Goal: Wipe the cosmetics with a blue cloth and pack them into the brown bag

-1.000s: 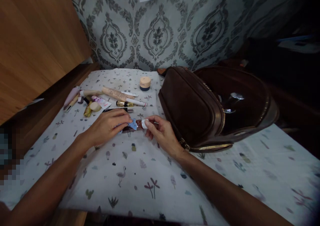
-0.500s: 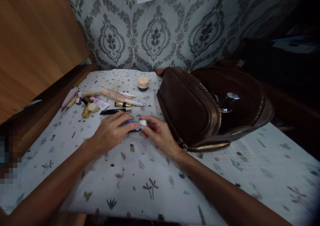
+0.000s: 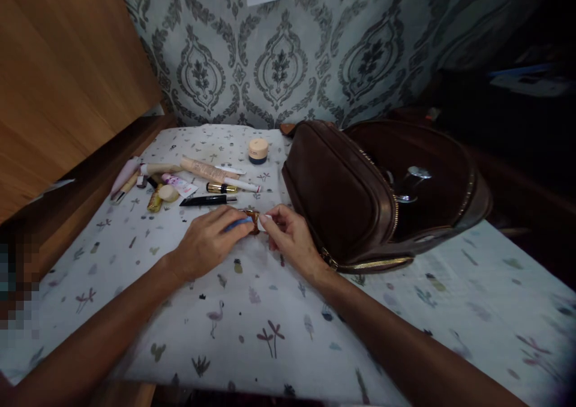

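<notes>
Worktop (image 3: 288,311), patterned with plants and birds, carries everything; brown bag (image 3: 330,185) rests off to the right, which seems to leave room in front; left hand (image 3: 206,239) closes over blue cloth (image 3: 239,223) pressed against a brown bottle (image 3: 255,222), perhaps for a firmer hold; right hand (image 3: 292,236) grips the bottle's other end, so it looks steadied from both sides, beside the bag; jar (image 3: 258,151) stands upright behind, well apart; white cap (image 3: 264,223), smallest, is what the right hand pinches
</notes>
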{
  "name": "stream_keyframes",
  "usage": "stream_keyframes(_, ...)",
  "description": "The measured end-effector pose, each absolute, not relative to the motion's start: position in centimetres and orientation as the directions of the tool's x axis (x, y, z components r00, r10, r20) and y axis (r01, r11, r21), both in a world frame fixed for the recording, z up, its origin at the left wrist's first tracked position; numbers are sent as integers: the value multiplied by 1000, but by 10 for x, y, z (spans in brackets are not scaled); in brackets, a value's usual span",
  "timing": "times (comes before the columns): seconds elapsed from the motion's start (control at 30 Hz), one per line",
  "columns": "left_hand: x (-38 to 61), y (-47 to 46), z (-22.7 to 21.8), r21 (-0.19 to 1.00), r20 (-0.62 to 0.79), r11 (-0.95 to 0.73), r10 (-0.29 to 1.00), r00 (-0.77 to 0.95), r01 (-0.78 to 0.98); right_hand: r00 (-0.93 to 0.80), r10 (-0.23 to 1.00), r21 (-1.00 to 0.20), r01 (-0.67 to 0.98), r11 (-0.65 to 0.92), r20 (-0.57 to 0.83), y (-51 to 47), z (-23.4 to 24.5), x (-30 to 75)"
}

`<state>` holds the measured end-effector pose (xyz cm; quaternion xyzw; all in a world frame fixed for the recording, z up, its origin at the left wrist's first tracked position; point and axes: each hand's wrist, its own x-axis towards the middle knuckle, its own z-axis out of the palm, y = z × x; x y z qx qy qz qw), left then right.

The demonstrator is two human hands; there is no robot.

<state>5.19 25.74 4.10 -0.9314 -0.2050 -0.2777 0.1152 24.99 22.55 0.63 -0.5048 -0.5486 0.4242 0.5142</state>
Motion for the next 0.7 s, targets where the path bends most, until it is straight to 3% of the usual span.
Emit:
stream_keyframes(0.1,52,258,38,-93,541,-887,336,771,452,45,991,-987,108,123,129,226,5,249)
stream_keyframes(0.33,34,282,33,79,557,-838,486,674,540,-3,989,-988,45,150,150,227,2,249)
stream_keyframes(0.47,45,268,34,146,648,-873,440,622,466,-23,983,-983,8,184,184,227,2,247)
stream_keyframes(0.53,54,256,36,121,673,-908,372,639,401,-26,984,-984,-1,178,178,226,3,247)
stream_keyframes(0.63,63,246,35,-6,668,-938,255,699,348,-10,987,-987,16,159,159,224,3,248)
stream_keyframes(0.7,62,248,31,-62,652,-929,239,719,365,10,992,-992,21,128,128,225,2,249)
